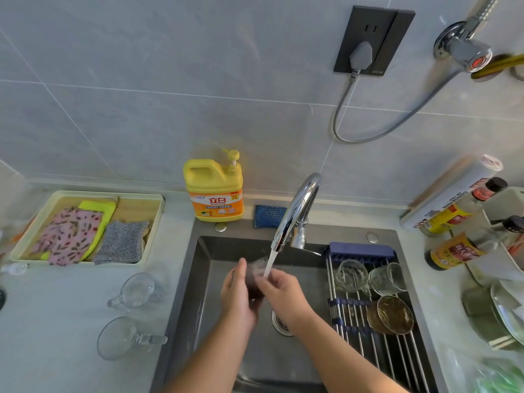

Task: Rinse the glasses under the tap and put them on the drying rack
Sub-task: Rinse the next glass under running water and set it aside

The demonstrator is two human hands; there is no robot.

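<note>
Left hand (238,296) and right hand (280,290) grip a glass (256,269) under the tap (297,211) for rinsing; the rack (397,353) waits at three o'clock.

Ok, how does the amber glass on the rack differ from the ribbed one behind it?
The amber glass is brown-tinted; the ribbed glass is clear. The amber glass has smooth walls, the ribbed glass fine grooves. The amber glass sits nearer the person, the ribbed glass closer to the rack's blue end. Both rest on the drying rack.
</note>
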